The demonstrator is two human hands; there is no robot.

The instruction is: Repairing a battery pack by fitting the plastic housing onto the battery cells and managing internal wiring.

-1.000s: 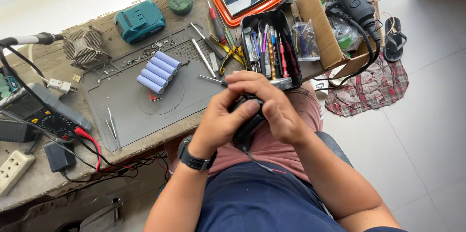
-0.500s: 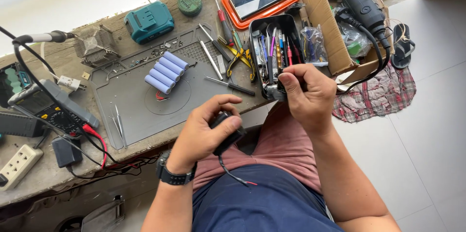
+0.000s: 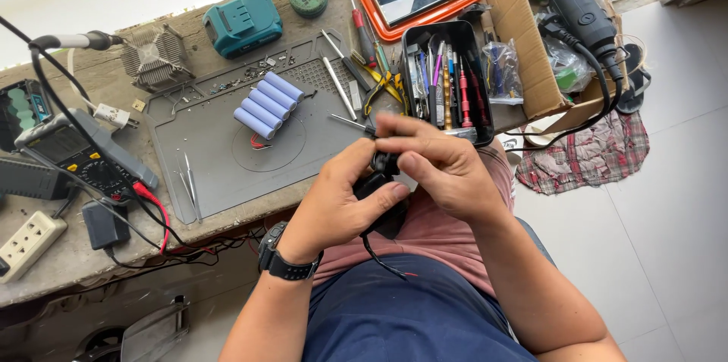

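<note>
Grip half-hiding small black part [image 3: 383,199]

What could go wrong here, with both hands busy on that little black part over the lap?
The small black part is held by the left hand and right hand beyond the bench edge, so a slip might drop it to the floor. Its thin wires dangle loose and could snag. The blue battery cells lie near scattered metal bits; a short seems possible.
</note>
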